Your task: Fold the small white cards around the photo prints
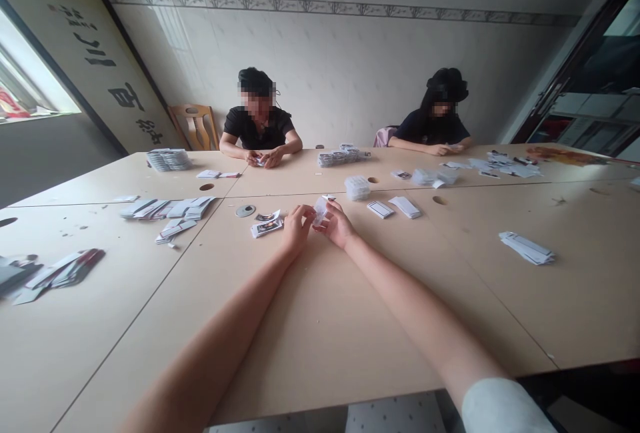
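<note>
**Two hands meet over a small clear sleeve at mid-table**

Bare forearms run from the near edge of the pale wooden table (pixel 320 326) up to its middle, where the left hand (pixel 296 225) and right hand (pixel 338 225) come together on one small clear plastic sleeve (pixel 320 210). Both pinch it, fingertips closed on its lower part, the left from its side and the right from the other; it is lifted just off the tabletop. Its long axis stands roughly upright, tilted a little toward the far side, with the free end pointing up and away (what is inside is too small to tell).

Just left of the left hand lies a small stack of printed white cards (pixel 267 225), with a round grey metal disc (pixel 245 210) beyond it. Farther left, fanned grey-white paper strips (pixel 167 208) spread over the seam between table sections, and a dark-edged heap of strips (pixel 60 271) sits near the left edge. Beyond the hands stands a low stack of clear plastic sleeves (pixel 357 187), then two flat white rectangular packets (pixel 394 207) to the right. A loose pile of white strips (pixel 527 248) lies well apart on the right.

Across the table sit two people in dark tops, one (pixel 260 129) left of centre and one (pixel 440 123) to the right, each with hands on small cards of their own. Nothing stands between the camera and the held sleeve.
</note>
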The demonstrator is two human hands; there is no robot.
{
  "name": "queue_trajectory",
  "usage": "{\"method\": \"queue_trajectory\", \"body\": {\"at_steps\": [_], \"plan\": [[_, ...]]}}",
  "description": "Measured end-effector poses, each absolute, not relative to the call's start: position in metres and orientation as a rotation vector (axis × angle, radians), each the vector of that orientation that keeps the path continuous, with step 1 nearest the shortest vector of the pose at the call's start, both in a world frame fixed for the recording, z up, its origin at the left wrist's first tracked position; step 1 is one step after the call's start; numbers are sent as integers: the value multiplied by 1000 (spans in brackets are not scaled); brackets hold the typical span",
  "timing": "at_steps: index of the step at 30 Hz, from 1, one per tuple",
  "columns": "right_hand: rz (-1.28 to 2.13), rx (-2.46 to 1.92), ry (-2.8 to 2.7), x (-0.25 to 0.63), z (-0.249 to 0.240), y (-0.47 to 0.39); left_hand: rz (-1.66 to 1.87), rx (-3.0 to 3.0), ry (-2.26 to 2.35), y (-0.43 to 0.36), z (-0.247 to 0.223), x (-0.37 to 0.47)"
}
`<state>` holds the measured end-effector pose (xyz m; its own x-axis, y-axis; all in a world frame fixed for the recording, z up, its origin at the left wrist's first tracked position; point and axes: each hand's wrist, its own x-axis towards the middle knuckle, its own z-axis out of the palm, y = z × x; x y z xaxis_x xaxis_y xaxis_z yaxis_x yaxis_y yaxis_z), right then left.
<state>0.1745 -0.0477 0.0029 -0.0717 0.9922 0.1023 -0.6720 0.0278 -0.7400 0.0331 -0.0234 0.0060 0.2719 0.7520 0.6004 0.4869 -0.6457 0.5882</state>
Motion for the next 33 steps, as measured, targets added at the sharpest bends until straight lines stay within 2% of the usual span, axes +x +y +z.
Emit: {"method": "queue_trajectory", "body": {"at_steps": [33], "plan": [[1486,-572,-738,171,1,-47,1223,2333,1247,-19,-3,36]]}}
